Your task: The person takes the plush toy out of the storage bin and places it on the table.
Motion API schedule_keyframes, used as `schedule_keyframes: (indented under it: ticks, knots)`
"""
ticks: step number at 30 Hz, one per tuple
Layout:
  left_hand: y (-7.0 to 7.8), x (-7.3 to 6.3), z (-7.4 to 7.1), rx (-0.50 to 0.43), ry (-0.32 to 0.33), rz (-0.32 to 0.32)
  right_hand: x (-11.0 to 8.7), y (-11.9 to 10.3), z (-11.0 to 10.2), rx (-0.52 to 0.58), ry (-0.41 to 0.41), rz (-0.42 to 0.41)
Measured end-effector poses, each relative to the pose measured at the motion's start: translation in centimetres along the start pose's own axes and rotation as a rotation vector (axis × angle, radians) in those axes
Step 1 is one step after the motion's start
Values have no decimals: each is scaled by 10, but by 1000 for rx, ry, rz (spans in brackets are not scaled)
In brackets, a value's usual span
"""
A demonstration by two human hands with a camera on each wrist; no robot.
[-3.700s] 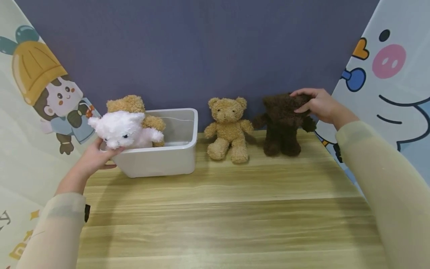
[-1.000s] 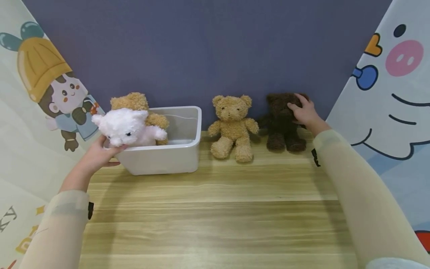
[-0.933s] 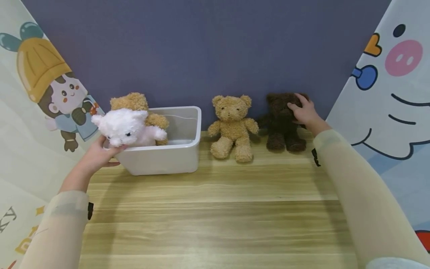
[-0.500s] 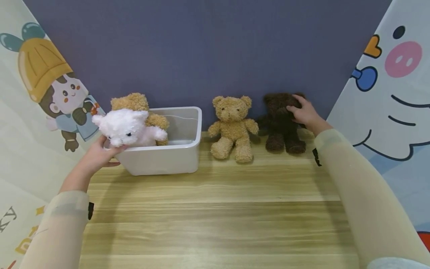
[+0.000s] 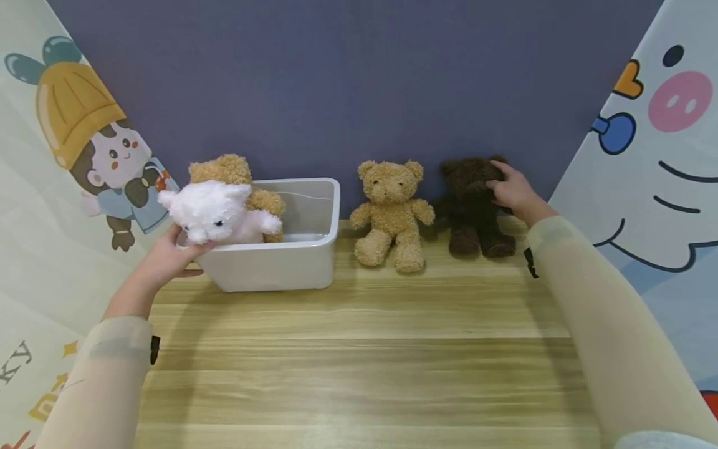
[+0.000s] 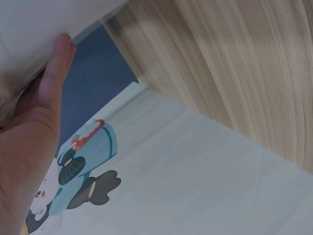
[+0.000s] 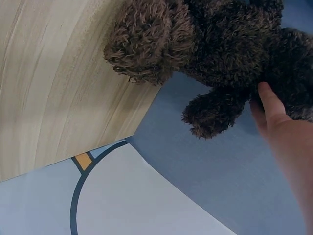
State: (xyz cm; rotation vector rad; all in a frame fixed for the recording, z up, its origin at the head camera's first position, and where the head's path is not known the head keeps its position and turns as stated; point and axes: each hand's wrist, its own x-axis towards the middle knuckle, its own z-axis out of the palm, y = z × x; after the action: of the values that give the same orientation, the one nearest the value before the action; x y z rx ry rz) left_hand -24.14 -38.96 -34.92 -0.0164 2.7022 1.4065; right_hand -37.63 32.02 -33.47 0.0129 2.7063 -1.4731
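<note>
At the left, my left hand (image 5: 168, 255) holds the near left end of a white plastic bin (image 5: 269, 268), its thumb by the rim and its fingers along the outer wall. Inside the bin, a white plush toy (image 5: 210, 215) leans in front of a tan teddy bear (image 5: 221, 168). Over at the right, my right hand (image 5: 515, 192) grips a dark brown teddy bear (image 5: 471, 206) by the side of its head. Its fingers behind the head are hidden. The right wrist view shows the thumb against the brown fur (image 7: 225, 49).
Between the bin and the brown bear, another tan teddy bear (image 5: 391, 212) sits against the dark blue back wall (image 5: 359, 81). A wood-grain tabletop (image 5: 364, 362) spreads in front. Cartoon-printed panels (image 5: 673, 199) flank both sides.
Since the oldest frame, my right hand has shifted its hold on the brown bear, which now stands slightly differently. The bear's head has tilted a little leftward lately. My left hand stays at the bin.
</note>
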Motion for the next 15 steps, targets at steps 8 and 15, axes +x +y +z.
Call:
schedule_keyframes:
  ticks: [8, 15]
  knots:
    - [2, 1, 2, -8, -4, 9, -9, -5, -13, -46, 6, 34]
    - [-1, 2, 0, -2, 2, 7, -17, -37, -35, -70, 21, 25]
